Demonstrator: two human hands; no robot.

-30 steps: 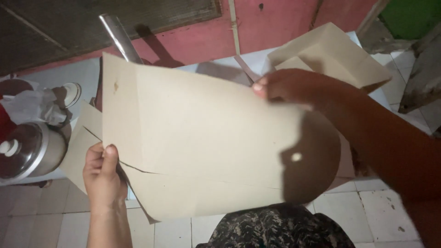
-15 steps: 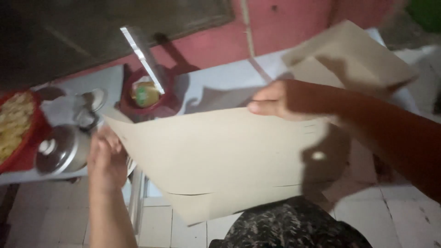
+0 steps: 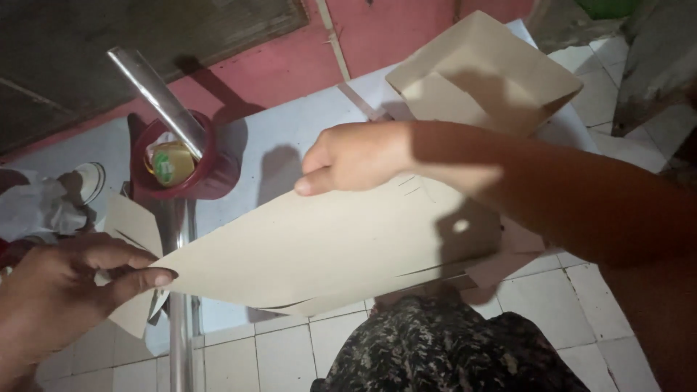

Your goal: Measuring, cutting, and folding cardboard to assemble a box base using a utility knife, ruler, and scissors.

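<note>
Both hands (image 3: 69,287) pinching cardboard sheet (image 3: 327,247)

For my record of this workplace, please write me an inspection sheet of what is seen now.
Surface: pale blue-white table top, with a metal tube frame at its near edge.
Job's things: large flat beige card sheet with cut slits, held over the table edge; smaller beige pieces under its left end.
Clutter: folded beige box at the far right; dark red round container with a small packet and a shiny metal bar standing in it; white crumpled cloth or bag at the far left.
Hands: left hand pinches the sheet's left corner; right hand grips its far edge.
Cables: nothing seen.
Surroundings: red wall, white tiled floor, patterned dark garment on the person's lap.
</note>
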